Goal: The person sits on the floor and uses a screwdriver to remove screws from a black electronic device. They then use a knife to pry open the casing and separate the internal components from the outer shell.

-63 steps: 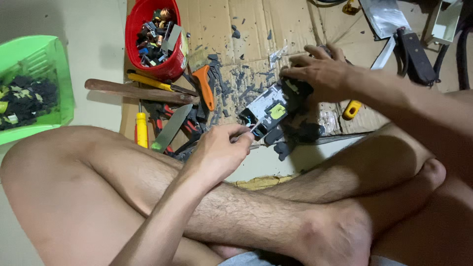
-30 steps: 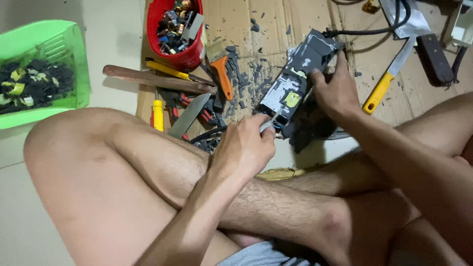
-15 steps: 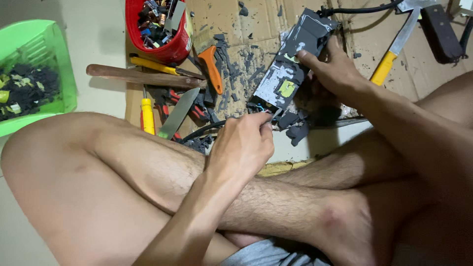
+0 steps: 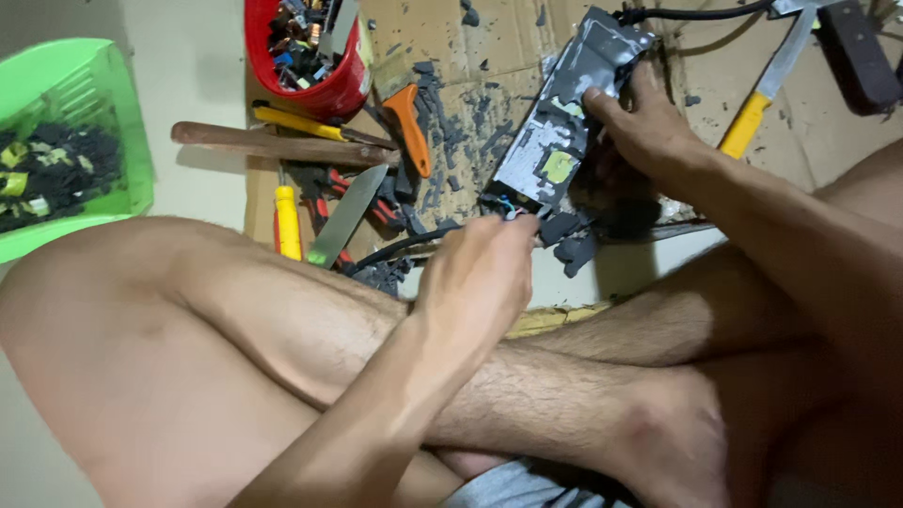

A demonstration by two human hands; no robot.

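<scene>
— Sitting cross-legged on flattened brown cardboard (image 4: pixel 489 38), what's held?
— Right hand (image 4: pixel 649 127) clamps the long grey metal-cased circuit unit (image 4: pixel 564 122), tilted on the cardboard.
— Left hand (image 4: pixel 480 273)?
— Fingertips pinched at its lower-end wires (image 4: pixel 506 209). Best to brace firmly and pull straight, I'd judge.

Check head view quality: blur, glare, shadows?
Head view: mostly sharp; left hand slightly soft at the fingers. Mild sheen on the grey circuit board held by the right hand. Soft shadow beside the wooden handle. Warm, even light.
</scene>
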